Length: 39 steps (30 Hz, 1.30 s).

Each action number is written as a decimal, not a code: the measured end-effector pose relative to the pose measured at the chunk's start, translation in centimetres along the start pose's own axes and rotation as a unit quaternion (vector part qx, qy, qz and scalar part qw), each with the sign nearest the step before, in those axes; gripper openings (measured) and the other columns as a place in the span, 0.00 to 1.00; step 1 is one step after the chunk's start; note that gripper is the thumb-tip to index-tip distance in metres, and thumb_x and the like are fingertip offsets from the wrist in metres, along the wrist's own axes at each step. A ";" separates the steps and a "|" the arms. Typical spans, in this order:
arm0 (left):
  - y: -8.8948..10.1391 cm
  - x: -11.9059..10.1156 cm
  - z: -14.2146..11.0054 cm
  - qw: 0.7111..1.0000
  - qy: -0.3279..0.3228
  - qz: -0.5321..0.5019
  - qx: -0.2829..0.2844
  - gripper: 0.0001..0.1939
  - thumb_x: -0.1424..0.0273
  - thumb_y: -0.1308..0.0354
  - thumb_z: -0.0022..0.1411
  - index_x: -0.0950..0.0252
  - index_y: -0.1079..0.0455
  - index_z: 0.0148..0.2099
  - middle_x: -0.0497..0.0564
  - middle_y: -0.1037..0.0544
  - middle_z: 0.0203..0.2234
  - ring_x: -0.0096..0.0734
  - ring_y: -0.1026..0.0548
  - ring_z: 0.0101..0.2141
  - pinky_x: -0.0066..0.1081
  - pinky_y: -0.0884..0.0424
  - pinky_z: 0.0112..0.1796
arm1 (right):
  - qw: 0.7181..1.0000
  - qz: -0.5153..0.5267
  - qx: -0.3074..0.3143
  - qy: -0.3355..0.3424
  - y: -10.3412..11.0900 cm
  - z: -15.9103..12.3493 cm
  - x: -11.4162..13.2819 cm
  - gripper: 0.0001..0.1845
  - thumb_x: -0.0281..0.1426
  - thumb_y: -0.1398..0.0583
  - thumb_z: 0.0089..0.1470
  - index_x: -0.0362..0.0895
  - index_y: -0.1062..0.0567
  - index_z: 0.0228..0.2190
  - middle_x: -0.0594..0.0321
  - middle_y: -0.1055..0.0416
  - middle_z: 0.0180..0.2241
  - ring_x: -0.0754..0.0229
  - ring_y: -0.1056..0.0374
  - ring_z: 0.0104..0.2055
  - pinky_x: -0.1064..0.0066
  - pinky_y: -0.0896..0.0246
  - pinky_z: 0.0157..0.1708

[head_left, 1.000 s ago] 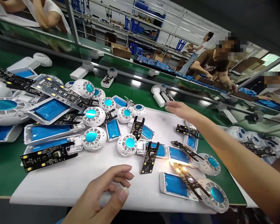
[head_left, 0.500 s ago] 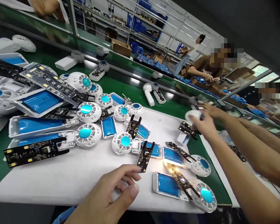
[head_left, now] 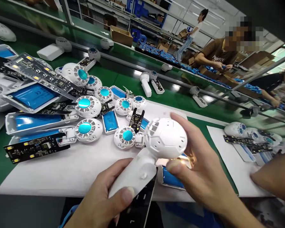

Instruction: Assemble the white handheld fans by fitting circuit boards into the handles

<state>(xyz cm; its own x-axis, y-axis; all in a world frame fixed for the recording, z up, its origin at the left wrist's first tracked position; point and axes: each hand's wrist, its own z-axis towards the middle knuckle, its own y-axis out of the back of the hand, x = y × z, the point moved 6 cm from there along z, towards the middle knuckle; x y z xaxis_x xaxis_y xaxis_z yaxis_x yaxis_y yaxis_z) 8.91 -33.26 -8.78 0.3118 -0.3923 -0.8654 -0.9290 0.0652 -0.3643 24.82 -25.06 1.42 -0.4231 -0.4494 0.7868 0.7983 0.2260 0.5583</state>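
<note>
A white handheld fan (head_left: 166, 139) with a round vented head is held up over the near edge of the white sheet. My left hand (head_left: 97, 198) is closed around its handle, thumb on top. My right hand (head_left: 201, 167) cups the far side of the head, thumb below and a finger above. Under the handle hangs a dark circuit board (head_left: 139, 205). Behind my right hand, a lit board glows beside an open housing with a blue battery (head_left: 172, 177), partly hidden. Further left lies an opened fan (head_left: 127, 136) with a turquoise centre.
Several opened fans and a long circuit board (head_left: 35, 148) crowd the left of the white sheet (head_left: 73, 174). Other fans stand along the green surface (head_left: 123, 79) behind. Another person's arm (head_left: 273, 167) reaches in at right, near more fans. People work beyond the rail.
My right hand has brought the white fan from the far right to the front centre. My left hand has closed on its handle. The co-worker's arms beside mine have drawn back right.
</note>
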 end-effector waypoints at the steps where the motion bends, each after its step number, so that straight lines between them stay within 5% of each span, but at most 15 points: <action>1: 0.3 0.2 0.0 1.000 -0.006 -0.011 -0.014 0.39 0.41 0.37 0.55 0.62 0.28 0.59 0.52 0.19 0.34 0.35 0.25 0.28 0.30 0.25 0.33 | 1.000 -0.015 -0.019 0.004 -0.1 -1.3 -0.4 0.38 0.48 0.35 0.61 0.63 0.42 0.67 0.63 0.41 0.66 0.44 0.39 0.65 0.53 0.36 0.60; 3: 1.3 0.9 0.0 0.998 -0.023 -0.045 -0.049 0.36 0.40 0.39 0.56 0.61 0.27 0.55 0.51 0.20 0.31 0.29 0.29 0.21 0.29 0.28 0.27 | 0.996 -0.025 -0.083 0.017 -0.3 -4.0 -1.5 0.31 0.43 0.39 0.65 0.61 0.39 0.66 0.60 0.38 0.64 0.44 0.38 0.62 0.51 0.37 0.58; 5: 2.7 1.5 0.2 0.993 -0.055 -0.074 -0.077 0.31 0.40 0.40 0.57 0.61 0.24 0.49 0.52 0.19 0.32 0.30 0.28 0.20 0.29 0.29 0.24 | 0.991 -0.012 -0.119 0.063 -1.2 -6.5 -2.1 0.17 0.37 0.43 0.69 0.56 0.29 0.57 0.57 0.25 0.46 0.49 0.28 0.45 0.57 0.31 0.41; 8: 4.4 2.6 0.6 0.991 -0.062 -0.103 -0.067 0.27 0.44 0.35 0.54 0.63 0.22 0.42 0.55 0.19 0.33 0.36 0.24 0.26 0.28 0.28 0.22 | 0.984 -0.007 -0.047 0.171 -4.2 -8.9 -2.5 0.10 0.33 0.49 0.71 0.49 0.28 0.42 0.66 0.33 0.21 0.58 0.37 0.20 0.64 0.43 0.23; 11: 4.9 2.8 0.5 0.989 -0.072 -0.114 -0.055 0.24 0.46 0.37 0.58 0.61 0.22 0.43 0.54 0.18 0.34 0.35 0.24 0.27 0.27 0.27 0.23 | 0.970 -0.050 0.043 0.236 -6.3 -9.1 -3.3 0.07 0.32 0.48 0.67 0.47 0.31 0.36 0.69 0.38 0.17 0.60 0.44 0.16 0.64 0.52 0.20; 15: 2.9 1.8 -0.1 0.987 -0.074 -0.128 -0.060 0.28 0.41 0.40 0.59 0.59 0.24 0.47 0.52 0.18 0.36 0.29 0.26 0.21 0.27 0.29 0.22 | 0.958 -0.023 0.055 0.279 -5.4 -6.8 -4.8 0.04 0.29 0.46 0.58 0.48 0.33 0.30 0.71 0.43 0.16 0.61 0.50 0.15 0.65 0.64 0.19; 23: 1.0 -0.3 -0.1 0.989 -0.060 -0.050 -0.123 0.28 0.43 0.39 0.60 0.64 0.26 0.45 0.50 0.21 0.29 0.38 0.22 0.29 0.33 0.27 0.34 | 0.963 0.020 0.086 0.254 -2.7 -1.5 -7.4 0.12 0.26 0.42 0.53 0.47 0.36 0.20 0.71 0.42 0.14 0.65 0.48 0.15 0.69 0.60 0.18; 26: 1.2 -0.6 0.0 0.986 -0.078 -0.026 -0.143 0.26 0.44 0.40 0.62 0.63 0.26 0.45 0.49 0.21 0.30 0.36 0.23 0.29 0.32 0.28 0.33 | 0.977 0.059 0.034 0.200 -3.2 -1.3 -6.2 0.11 0.29 0.44 0.61 0.47 0.31 0.26 0.70 0.37 0.17 0.65 0.44 0.17 0.72 0.53 0.19; 29: 1.1 -0.6 0.0 0.983 -0.101 0.023 -0.153 0.24 0.45 0.39 0.62 0.62 0.25 0.42 0.49 0.21 0.26 0.37 0.23 0.32 0.31 0.28 0.38 | 0.984 0.176 0.006 0.040 -4.9 -1.1 -5.2 0.13 0.34 0.51 0.72 0.48 0.28 0.47 0.64 0.28 0.29 0.65 0.39 0.21 0.75 0.44 0.19; 31: 1.1 -0.5 0.1 0.981 -0.114 0.046 -0.153 0.23 0.45 0.39 0.62 0.62 0.26 0.40 0.50 0.20 0.28 0.38 0.23 0.34 0.31 0.28 0.39 | 0.951 0.294 0.033 -0.093 -6.7 -1.0 -5.1 0.14 0.42 0.45 0.70 0.48 0.26 0.49 0.64 0.29 0.30 0.67 0.41 0.20 0.77 0.45 0.17; 33: 1.0 -0.5 0.1 0.982 -0.122 0.053 -0.133 0.24 0.46 0.40 0.64 0.63 0.26 0.42 0.52 0.19 0.29 0.38 0.22 0.34 0.31 0.27 0.38 | 0.905 0.383 0.049 -0.178 -8.0 -0.9 -5.1 0.16 0.46 0.36 0.62 0.46 0.22 0.38 0.67 0.33 0.24 0.69 0.45 0.19 0.79 0.48 0.17; 35: 1.0 -0.4 0.2 0.985 -0.125 0.035 -0.111 0.25 0.47 0.42 0.66 0.64 0.26 0.47 0.52 0.18 0.28 0.38 0.22 0.32 0.31 0.27 0.37 | 0.885 0.418 0.043 -0.201 -8.4 -0.5 -5.0 0.17 0.46 0.32 0.59 0.45 0.24 0.31 0.68 0.35 0.22 0.69 0.44 0.21 0.80 0.46 0.19; 39: 1.2 -0.5 0.1 0.987 -0.112 -0.032 -0.107 0.27 0.46 0.41 0.65 0.64 0.27 0.53 0.53 0.18 0.30 0.39 0.20 0.33 0.31 0.26 0.36 | 0.869 0.443 0.059 -0.213 -8.8 -0.2 -4.5 0.16 0.44 0.32 0.59 0.49 0.24 0.44 0.66 0.30 0.32 0.68 0.35 0.25 0.79 0.35 0.23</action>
<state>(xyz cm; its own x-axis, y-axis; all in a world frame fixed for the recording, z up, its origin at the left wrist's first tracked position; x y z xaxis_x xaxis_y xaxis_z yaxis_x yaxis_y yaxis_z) 7.69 -32.93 -8.82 0.3851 -0.1752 -0.9061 -0.9194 -0.1582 -0.3601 19.71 -25.20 -7.06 0.1955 0.3022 0.9330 0.8525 0.4178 -0.3140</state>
